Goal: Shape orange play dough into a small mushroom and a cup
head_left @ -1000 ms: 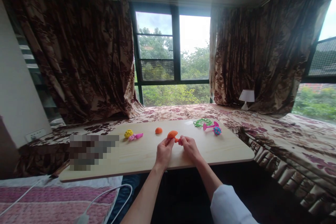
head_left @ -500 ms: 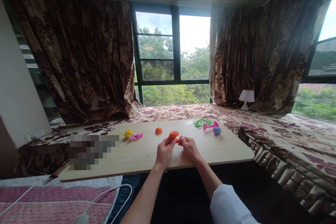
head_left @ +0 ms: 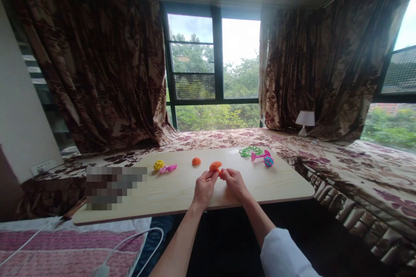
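Both hands meet over the near middle of the table (head_left: pixel 175 194). My left hand (head_left: pixel 204 188) is closed, its thumb and fingers pinching an orange lump (head_left: pixel 215 165) that looks like modelling clay and has a rounded top. Beside it, my right hand (head_left: pixel 234 183) is closed too, its fingertips pinching a small orange part at the lump's lower right. The fingers hide where the two parts join. Farther back and slightly left, an orange dome-shaped piece (head_left: pixel 196 161) rests on the tabletop, apart from both hands.
Left on the table lie a yellow knobbly ball (head_left: pixel 158 165) and a pink item (head_left: pixel 167 169). At the right are a green loop of cord or beads (head_left: pixel 250 152), a pink dumbbell-shaped toy (head_left: pixel 261 156) and a blue-pink studded ball (head_left: pixel 268 161). A white lamp (head_left: pixel 305 122) stands beyond.
The orange lump has tilted slightly in my left fingers. My right fingertips have shifted a little at its lower side; both hands stay in nearly the same place.
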`<action>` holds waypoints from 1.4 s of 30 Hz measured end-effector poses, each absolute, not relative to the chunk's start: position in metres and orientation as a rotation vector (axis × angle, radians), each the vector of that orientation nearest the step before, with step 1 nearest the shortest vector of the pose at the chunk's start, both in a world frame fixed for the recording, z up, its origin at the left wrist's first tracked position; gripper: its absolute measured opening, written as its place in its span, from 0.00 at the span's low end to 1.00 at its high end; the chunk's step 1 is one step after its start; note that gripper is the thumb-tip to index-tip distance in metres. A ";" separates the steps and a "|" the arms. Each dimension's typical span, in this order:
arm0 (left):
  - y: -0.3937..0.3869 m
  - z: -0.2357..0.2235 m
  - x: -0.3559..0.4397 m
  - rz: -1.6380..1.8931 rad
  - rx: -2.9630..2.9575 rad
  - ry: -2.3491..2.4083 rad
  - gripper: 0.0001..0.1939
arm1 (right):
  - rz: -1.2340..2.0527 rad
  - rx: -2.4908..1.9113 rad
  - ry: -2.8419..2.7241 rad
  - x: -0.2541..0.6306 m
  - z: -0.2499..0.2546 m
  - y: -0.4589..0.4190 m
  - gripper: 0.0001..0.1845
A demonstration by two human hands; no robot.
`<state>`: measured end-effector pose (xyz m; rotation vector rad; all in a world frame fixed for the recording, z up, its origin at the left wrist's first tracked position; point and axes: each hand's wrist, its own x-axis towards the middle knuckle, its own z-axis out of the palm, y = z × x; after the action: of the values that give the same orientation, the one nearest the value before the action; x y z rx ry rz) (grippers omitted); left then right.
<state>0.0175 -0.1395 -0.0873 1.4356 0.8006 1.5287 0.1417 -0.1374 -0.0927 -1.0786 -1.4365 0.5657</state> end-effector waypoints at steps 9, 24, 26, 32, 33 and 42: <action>-0.139 -0.087 0.020 1.539 1.459 0.786 0.16 | 0.583 -1.066 -1.457 0.142 -0.092 -0.137 0.22; -0.138 -0.087 0.019 1.533 1.384 0.783 0.18 | 0.605 -1.062 -1.409 0.141 -0.091 -0.138 0.24; -0.139 -0.087 0.019 1.522 1.387 0.775 0.17 | 0.599 -1.065 -1.436 0.141 -0.092 -0.138 0.22; -0.144 -0.083 0.018 1.522 1.460 0.761 0.16 | 0.594 -1.069 -1.437 0.141 -0.091 -0.140 0.19; -0.144 -0.083 0.018 1.517 1.456 0.751 0.16 | 0.595 -1.070 -1.435 0.141 -0.091 -0.140 0.19; -0.142 -0.085 0.020 1.561 1.402 0.775 0.16 | 0.608 -1.074 -1.444 0.141 -0.088 -0.141 0.20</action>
<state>0.0196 -0.1416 -0.0846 1.4017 0.7752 1.5609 0.1412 -0.1411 -0.0881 -1.0741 -1.4436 0.6079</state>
